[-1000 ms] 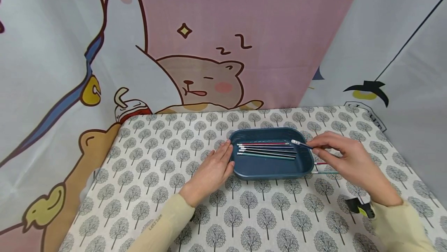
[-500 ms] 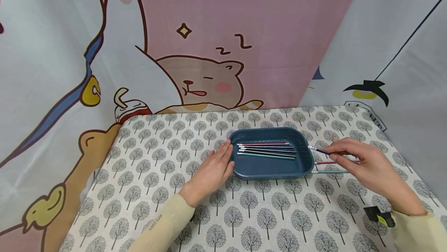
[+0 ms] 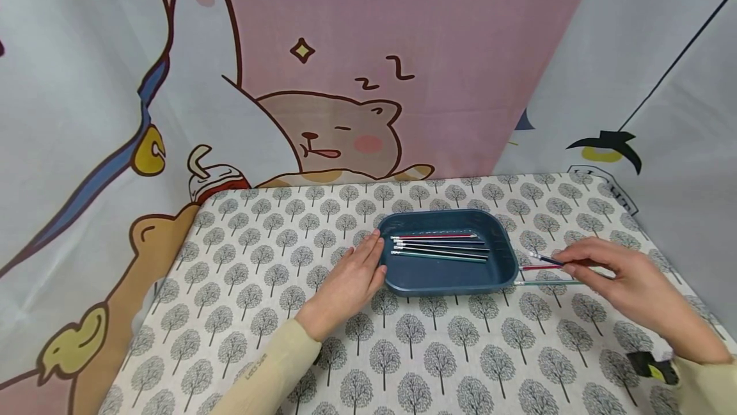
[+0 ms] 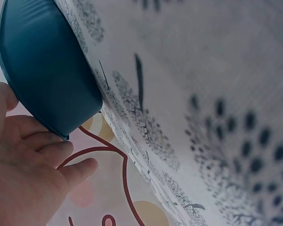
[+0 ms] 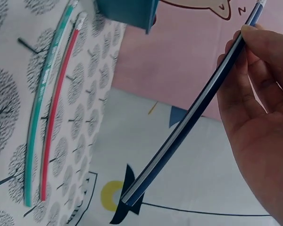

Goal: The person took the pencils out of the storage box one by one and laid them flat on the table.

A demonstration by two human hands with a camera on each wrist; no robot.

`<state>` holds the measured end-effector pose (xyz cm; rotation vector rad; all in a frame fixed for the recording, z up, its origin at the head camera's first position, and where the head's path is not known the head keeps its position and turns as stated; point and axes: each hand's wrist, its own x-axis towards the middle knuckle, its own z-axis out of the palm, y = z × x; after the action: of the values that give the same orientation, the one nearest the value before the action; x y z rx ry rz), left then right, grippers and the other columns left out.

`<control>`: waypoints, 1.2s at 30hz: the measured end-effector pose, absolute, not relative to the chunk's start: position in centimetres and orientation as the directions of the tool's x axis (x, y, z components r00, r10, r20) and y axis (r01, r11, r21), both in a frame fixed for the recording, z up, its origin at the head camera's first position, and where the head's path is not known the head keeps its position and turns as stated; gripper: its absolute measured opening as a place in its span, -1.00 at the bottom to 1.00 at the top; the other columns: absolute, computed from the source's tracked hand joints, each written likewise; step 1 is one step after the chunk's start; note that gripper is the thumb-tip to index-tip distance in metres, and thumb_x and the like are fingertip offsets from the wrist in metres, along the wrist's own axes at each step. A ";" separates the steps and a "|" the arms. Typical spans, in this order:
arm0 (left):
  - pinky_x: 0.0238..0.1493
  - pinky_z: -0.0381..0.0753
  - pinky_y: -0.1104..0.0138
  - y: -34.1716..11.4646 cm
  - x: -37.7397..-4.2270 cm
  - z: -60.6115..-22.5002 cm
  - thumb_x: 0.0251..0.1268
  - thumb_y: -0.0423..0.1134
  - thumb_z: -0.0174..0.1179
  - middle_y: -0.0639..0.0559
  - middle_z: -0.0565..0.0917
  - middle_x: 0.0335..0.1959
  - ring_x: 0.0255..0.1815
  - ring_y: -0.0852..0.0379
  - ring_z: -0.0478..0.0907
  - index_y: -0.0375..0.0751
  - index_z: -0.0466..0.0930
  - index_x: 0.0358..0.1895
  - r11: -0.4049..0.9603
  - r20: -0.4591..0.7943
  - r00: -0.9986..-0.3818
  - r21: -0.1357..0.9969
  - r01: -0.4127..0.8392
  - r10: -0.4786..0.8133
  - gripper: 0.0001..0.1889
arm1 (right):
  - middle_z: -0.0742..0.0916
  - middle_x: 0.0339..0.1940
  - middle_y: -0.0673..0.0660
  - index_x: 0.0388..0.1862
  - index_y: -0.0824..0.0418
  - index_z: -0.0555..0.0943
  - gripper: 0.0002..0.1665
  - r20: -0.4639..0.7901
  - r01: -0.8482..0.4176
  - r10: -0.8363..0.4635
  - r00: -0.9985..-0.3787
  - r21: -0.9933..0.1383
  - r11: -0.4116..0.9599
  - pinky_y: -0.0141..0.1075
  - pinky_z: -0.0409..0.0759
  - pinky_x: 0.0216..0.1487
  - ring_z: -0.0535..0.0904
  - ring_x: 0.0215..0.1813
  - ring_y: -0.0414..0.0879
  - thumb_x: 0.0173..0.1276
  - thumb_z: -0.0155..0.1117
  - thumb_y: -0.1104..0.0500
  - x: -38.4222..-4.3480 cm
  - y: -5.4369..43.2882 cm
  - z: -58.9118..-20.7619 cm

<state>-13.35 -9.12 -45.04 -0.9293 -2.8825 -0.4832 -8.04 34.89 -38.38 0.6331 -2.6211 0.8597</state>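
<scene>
My right hand (image 3: 622, 277) pinches a dark blue pencil with a pale stripe (image 5: 184, 113) between thumb and fingers near its white eraser end. That hand is right of a blue plastic tray (image 3: 443, 284), above the cloth. Below it, a red pencil (image 5: 59, 108) and a green pencil (image 5: 40, 103) lie side by side on the cloth by the tray's right end. Inside the tray, several pencils (image 3: 440, 250) lie roughly parallel, erasers to the left. My left hand (image 3: 351, 274) rests with fairly straight fingers against the tray's left end; in the left wrist view its fingers touch the rim.
A white cloth with printed trees (image 3: 414, 364) covers the table. Behind it hangs a pink curtain with a sleeping cartoon bear (image 3: 351, 133). Pale curtain panels (image 3: 679, 114) stand along the right and left sides.
The right hand has carried the blue pencil rightward and lower, from over the tray's right rim to above the red and green pencils. The left hand and tray have stayed put.
</scene>
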 end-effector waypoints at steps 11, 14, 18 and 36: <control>0.53 0.25 -0.14 -9.1 -13.4 -45.0 0.71 -0.05 -0.12 -0.22 0.09 0.67 0.64 -0.14 0.11 -0.36 0.12 0.61 0.771 0.153 -0.823 0.290 0.567 0.547 -0.38 | 0.75 -0.17 -0.19 -0.02 -0.08 0.77 -0.40 0.317 -0.485 -0.374 -0.872 -0.449 0.750 -0.56 0.51 -0.37 0.60 -0.27 -0.39 0.12 0.49 0.55 -8.1 36.9 -39.9; 0.54 0.24 -0.14 -9.1 -13.4 -45.1 0.71 -0.06 -0.11 -0.21 0.08 0.67 0.65 -0.13 0.10 -0.36 0.12 0.61 0.771 0.152 -0.824 0.294 0.565 0.546 -0.38 | 0.75 -0.16 -0.20 -0.04 -0.08 0.77 -0.40 0.312 -0.484 -0.377 -0.872 -0.438 0.758 -0.58 0.54 -0.32 0.60 -0.21 -0.42 0.08 0.51 0.54 -8.2 37.3 -40.5; 0.55 0.23 -0.13 -9.1 -13.4 -45.1 0.71 -0.04 -0.13 -0.19 0.07 0.68 0.66 -0.09 0.07 -0.34 0.11 0.62 0.776 0.144 -0.827 0.291 0.560 0.543 -0.37 | 0.76 -0.18 -0.20 -0.07 -0.05 0.78 -0.41 0.320 -0.502 -0.394 -0.862 -0.421 0.756 -0.59 0.54 -0.25 0.60 -0.17 -0.43 0.04 0.52 0.53 -8.3 37.7 -41.3; 0.54 0.24 -0.13 -9.1 -13.3 -45.0 0.71 -0.05 -0.13 -0.21 0.06 0.68 0.65 -0.13 0.09 -0.36 0.11 0.62 0.771 0.147 -0.824 0.296 0.564 0.547 -0.37 | 0.77 -0.17 -0.24 -0.19 -0.15 0.81 -0.41 0.314 -0.522 -0.426 -0.849 -0.371 0.768 -0.63 0.52 -0.21 0.59 -0.08 -0.43 -0.04 0.61 0.50 -9.1 38.8 -44.8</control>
<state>-13.26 -9.10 -44.97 -0.9123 -2.9062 -0.5118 -9.12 38.83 -44.80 0.7472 -2.7513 0.6703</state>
